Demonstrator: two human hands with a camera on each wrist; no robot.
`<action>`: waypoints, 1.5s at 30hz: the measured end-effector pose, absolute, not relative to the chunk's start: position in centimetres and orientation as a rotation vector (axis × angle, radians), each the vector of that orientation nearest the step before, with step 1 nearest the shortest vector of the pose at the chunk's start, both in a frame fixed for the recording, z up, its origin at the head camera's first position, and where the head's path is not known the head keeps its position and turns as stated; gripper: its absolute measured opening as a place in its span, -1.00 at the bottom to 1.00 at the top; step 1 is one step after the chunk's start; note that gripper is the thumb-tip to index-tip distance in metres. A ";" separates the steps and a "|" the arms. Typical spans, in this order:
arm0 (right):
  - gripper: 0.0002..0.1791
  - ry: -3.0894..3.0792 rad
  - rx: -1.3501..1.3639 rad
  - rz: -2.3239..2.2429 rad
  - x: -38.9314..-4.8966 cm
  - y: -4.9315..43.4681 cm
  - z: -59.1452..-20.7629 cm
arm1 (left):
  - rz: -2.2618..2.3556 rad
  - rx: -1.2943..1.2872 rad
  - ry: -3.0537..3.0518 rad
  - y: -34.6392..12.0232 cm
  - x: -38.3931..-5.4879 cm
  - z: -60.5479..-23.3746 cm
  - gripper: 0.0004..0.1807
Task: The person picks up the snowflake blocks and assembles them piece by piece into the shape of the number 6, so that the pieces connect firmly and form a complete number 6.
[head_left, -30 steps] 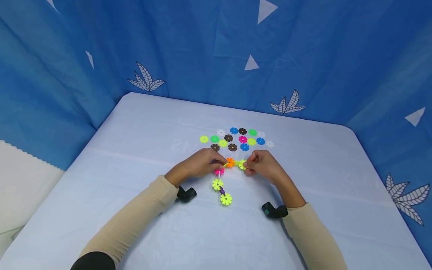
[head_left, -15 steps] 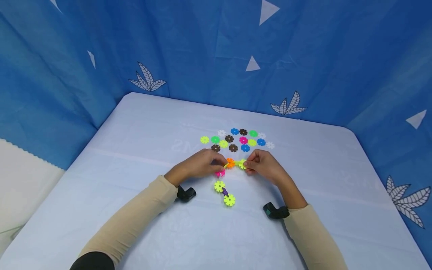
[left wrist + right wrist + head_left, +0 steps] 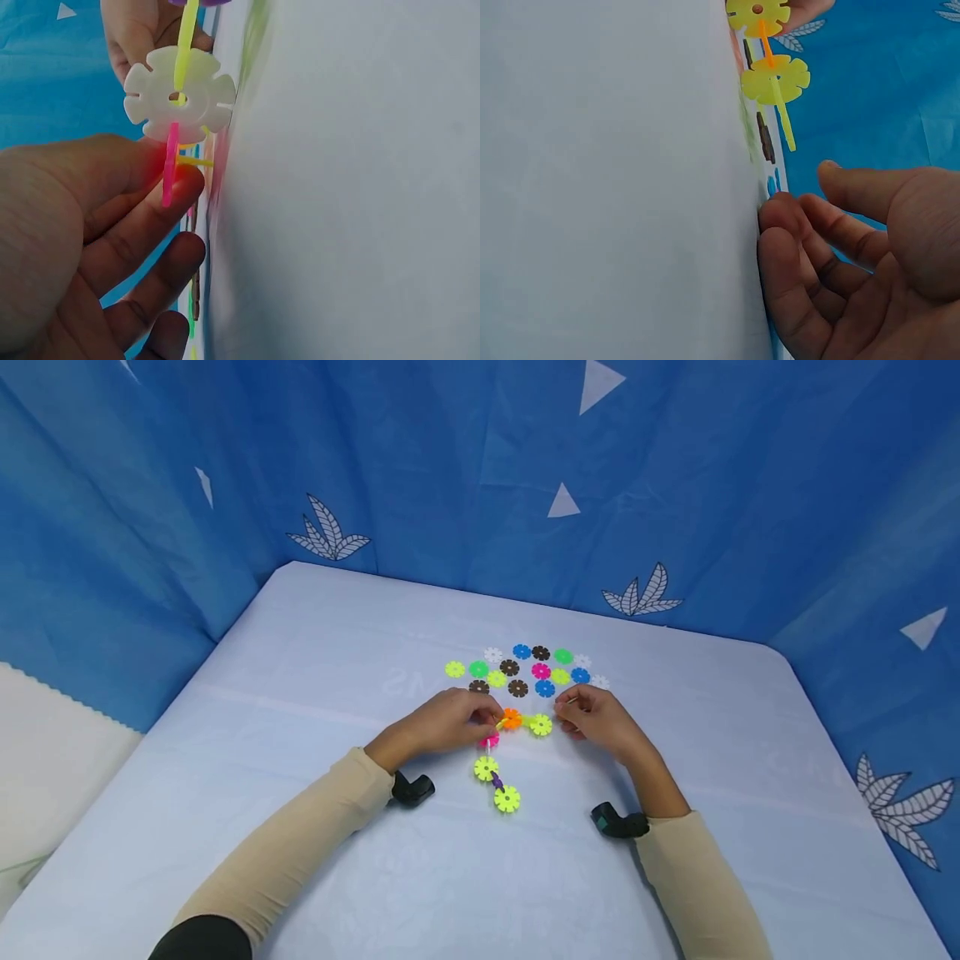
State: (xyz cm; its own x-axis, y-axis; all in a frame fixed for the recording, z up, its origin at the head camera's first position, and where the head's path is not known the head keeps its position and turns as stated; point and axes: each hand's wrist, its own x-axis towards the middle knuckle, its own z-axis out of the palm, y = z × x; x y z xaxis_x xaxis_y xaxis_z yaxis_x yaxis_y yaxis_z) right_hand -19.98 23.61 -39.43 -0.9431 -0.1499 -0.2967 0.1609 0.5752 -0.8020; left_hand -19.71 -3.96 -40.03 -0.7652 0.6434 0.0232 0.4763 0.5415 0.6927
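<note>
My left hand (image 3: 453, 720) pinches a chain of slotted plastic snowflake discs near its pink disc (image 3: 171, 166). A white disc (image 3: 142, 94) joins on beside the pink one in the left wrist view. From the fingers, an orange disc (image 3: 512, 719) and a yellow-green disc (image 3: 541, 725) reach to the right. Down toward the person hang two more yellow-green discs (image 3: 507, 799) with a purple disc (image 3: 497, 780) between them. Just right of the chain's end is my right hand (image 3: 596, 718), thumb apart from loosely bent fingers (image 3: 781, 247), nothing held between them.
Loose snowflake discs lie flat behind the hands, among them a pink one (image 3: 541, 671), a green one (image 3: 563, 656) and a blue one (image 3: 544, 688). A white cloth (image 3: 465, 885) covers the table. Blue curtain (image 3: 450, 460) hangs behind it.
My right hand has let go of the yellow-green disc at the chain's right end and moved slightly right. The left hand keeps its pinch; the hanging discs have shifted a little.
</note>
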 end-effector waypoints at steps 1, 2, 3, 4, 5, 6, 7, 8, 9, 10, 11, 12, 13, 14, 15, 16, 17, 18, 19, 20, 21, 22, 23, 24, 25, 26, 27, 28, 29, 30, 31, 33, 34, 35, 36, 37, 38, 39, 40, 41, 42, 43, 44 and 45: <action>-0.75 2.481 0.005 -1.299 -20.0 23.6 -39.4 | 1.036 0.935 2.553 -4.0 -19.7 -40.1 -0.74; -0.74 2.486 0.002 -1.284 -20.0 23.6 -39.4 | 1.036 0.924 2.560 -4.0 -19.8 -40.1 -0.72; -0.74 2.488 0.004 -1.275 -20.1 23.6 -39.4 | 1.037 0.912 2.567 -4.0 -19.7 -40.0 -0.70; -0.73 2.495 -0.004 -1.258 -20.2 23.7 -39.4 | 1.039 0.905 2.570 -4.0 -19.7 -40.0 -0.67; -0.72 2.504 -0.018 -1.237 -20.3 23.7 -39.4 | 1.043 0.899 2.573 -4.0 -19.7 -40.0 -0.64; -0.70 2.515 -0.031 -1.217 -20.4 23.7 -39.4 | 1.047 0.890 2.577 -4.0 -19.7 -40.0 -0.61; -0.69 2.523 -0.046 -1.200 -20.6 23.7 -39.3 | 1.050 0.881 2.579 -4.0 -19.7 -40.1 -0.59; -0.66 2.528 -0.059 -1.185 -20.8 23.7 -39.3 | 1.050 0.870 2.584 -4.0 -19.7 -40.0 -0.56; -0.64 2.532 -0.068 -1.175 -21.0 23.6 -39.3 | 1.050 0.860 2.589 -4.0 -19.7 -40.0 -0.55; -0.62 2.535 -0.074 -1.163 -21.2 23.6 -39.4 | 1.049 0.850 2.593 -4.0 -19.6 -40.0 -0.54; -0.59 2.537 -0.076 -1.155 -21.3 23.5 -39.4 | 1.048 0.843 2.597 -4.0 -19.6 -40.0 -0.53; -0.57 2.537 -0.074 -1.150 -21.5 23.5 -39.5 | 1.046 0.838 2.600 -4.0 -19.6 -40.0 -0.53; -0.55 2.538 -0.073 -1.143 -21.6 23.5 -39.6 | 1.045 0.835 2.602 -4.0 -19.6 -40.0 -0.54; -0.54 2.540 -0.069 -1.136 -21.7 23.5 -39.7 | 1.044 0.831 2.606 -4.0 -19.5 -40.0 -0.54; -0.53 2.542 -0.065 -1.130 -21.8 23.5 -39.8 | 1.044 0.831 2.608 -4.0 -19.5 -40.0 -0.55; -0.52 2.549 -0.064 -1.117 -21.9 23.5 -39.8 | 1.045 0.832 2.611 -4.0 -19.5 -40.0 -0.55; -0.52 2.555 -0.063 -1.105 -21.9 23.6 -39.9 | 1.046 0.832 2.614 -4.0 -19.5 -39.9 -0.56; -0.52 2.561 -0.067 -1.099 -22.0 23.6 -39.9 | 1.046 0.832 2.619 -3.9 -19.6 -39.9 -0.56; -0.52 2.568 -0.073 -1.094 -22.0 23.7 -39.9 | 1.046 0.826 2.625 -3.9 -19.6 -39.9 -0.57; -0.53 2.570 -0.074 -1.093 -22.0 23.7 -39.9 | 1.044 0.820 2.635 -3.9 -19.6 -39.8 -0.57; -0.55 2.571 -0.076 -1.097 -22.1 23.7 -39.9 | 1.043 0.812 2.643 -3.9 -19.6 -39.8 -0.58; -0.58 2.574 -0.076 -1.102 -22.1 23.7 -39.9 | 1.042 0.803 2.651 -3.9 -19.6 -39.7 -0.58; -0.62 2.577 -0.079 -1.106 -22.1 23.7 -39.8 | 1.041 0.793 2.656 -3.9 -19.6 -39.7 -0.58; -0.66 2.575 -0.085 -1.114 -22.0 23.7 -39.9 | 1.039 0.784 2.662 -3.9 -19.6 -39.7 -0.58; -0.71 2.574 -0.087 -1.120 -22.0 23.7 -39.8 | 1.037 0.776 2.664 -3.9 -19.6 -39.7 -0.58; -0.76 2.573 -0.085 -1.127 -22.0 23.7 -39.8 | 1.035 0.771 2.667 -3.9 -19.6 -39.7 -0.58; -0.79 2.574 -0.087 -1.130 -21.9 23.7 -39.8 | 1.034 0.767 2.665 -3.9 -19.6 -39.7 -0.58; -0.80 2.578 -0.089 -1.126 -21.9 23.7 -39.8 | 1.033 0.767 2.665 -3.9 -19.6 -39.7 -0.58; -0.80 2.583 -0.093 -1.116 -21.9 23.7 -39.8 | 1.031 0.766 2.665 -3.9 -19.6 -39.7 -0.58; -0.79 2.587 -0.089 -1.107 -21.9 23.7 -39.8 | 1.027 0.766 2.666 -3.9 -19.7 -39.7 -0.58; -0.77 2.595 -0.085 -1.089 -21.8 23.7 -39.7 | 1.024 0.767 2.667 -3.9 -19.7 -39.7 -0.58; -0.73 2.618 -0.076 -1.034 -21.8 23.6 -39.7 | 1.018 0.768 2.671 -4.0 -19.7 -39.6 -0.60; -0.71 2.630 -0.073 -1.002 -21.7 23.5 -39.6 | 1.016 0.769 2.674 -4.0 -19.7 -39.6 -0.61; -0.70 2.640 -0.076 -0.972 -21.7 23.4 -39.5 | 1.014 0.771 2.675 -4.0 -19.7 -39.5 -0.63; -0.69 2.648 -0.081 -0.946 -21.6 23.3 -39.4 | 1.013 0.774 2.674 -4.1 -19.7 -39.5 -0.64; -0.69 2.659 -0.094 -0.918 -21.5 23.2 -39.3 | 1.012 0.780 2.673 -4.1 -19.7 -39.5 -0.64; -0.69 2.668 -0.109 -0.898 -21.4 23.1 -39.1 | 1.010 0.787 2.669 -4.1 -19.7 -39.4 -0.63; -0.70 2.672 -0.122 -0.885 -21.3 23.0 -39.0 | 1.006 0.799 2.662 -4.2 -19.7 -39.4 -0.61; -0.72 2.680 -0.136 -0.873 -21.2 22.9 -38.9 | 0.999 0.811 2.655 -4.2 -19.7 -39.4 -0.58; -0.75 2.686 -0.146 -0.871 -21.1 22.9 -38.8 | 0.991 0.822 2.648 -4.2 -19.7 -39.4 -0.55; -0.78 2.688 -0.151 -0.877 -21.0 22.8 -38.6 | 0.981 0.830 2.640 -4.3 -19.7 -39.4 -0.52; -0.80 2.690 -0.155 -0.883 -20.9 22.7 -38.5 | 0.969 0.837 2.633 -4.3 -19.7 -39.4 -0.50; -0.83 2.687 -0.157 -0.896 -20.8 22.6 -38.4 | 0.958 0.841 2.626 -4.3 -19.6 -39.4 -0.49; -0.85 2.683 -0.156 -0.906 -20.7 22.6 -38.2 | 0.948 0.844 2.621 -4.3 -19.7 -39.5 -0.49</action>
